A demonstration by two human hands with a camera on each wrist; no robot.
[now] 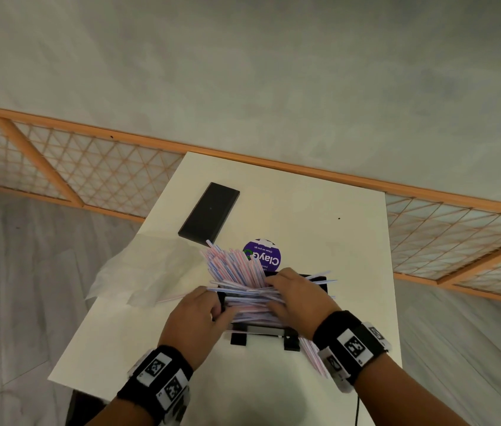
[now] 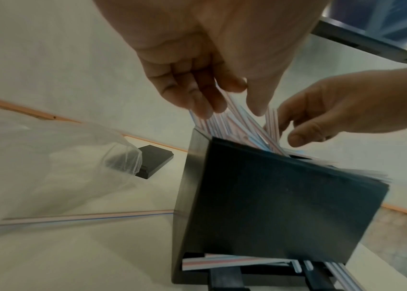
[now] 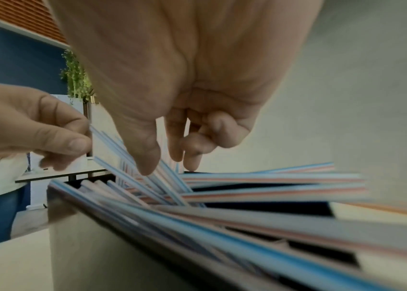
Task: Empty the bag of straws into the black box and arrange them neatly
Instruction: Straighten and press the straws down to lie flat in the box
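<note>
The black box (image 1: 317, 279) stands at the worktop's (image 1: 350, 241) 6 o'clock edge, striped straws (image 1: 237, 269) fanning out toward 11 o'clock. The left hand (image 1: 195, 318) pinches straws with curled fingers (image 2: 197, 98); the right hand (image 1: 297, 298) rests loosely spread fingers on them. The empty bag (image 1: 138, 272) lies at 9 o'clock.

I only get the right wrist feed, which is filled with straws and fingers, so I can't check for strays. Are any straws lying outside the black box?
Observer: Yes. The left wrist view shows one striped plastic straw lying on the white table, left of the black rectangular box.
Operator: Is the bag emptied?
Observer: The clear plastic bag lies slack beside that straw. The head view shows no straws inside it.
Operator: Anything else off to the side?
Observer: A flat black lid rests at the far left of the table, apart from the box.
</note>
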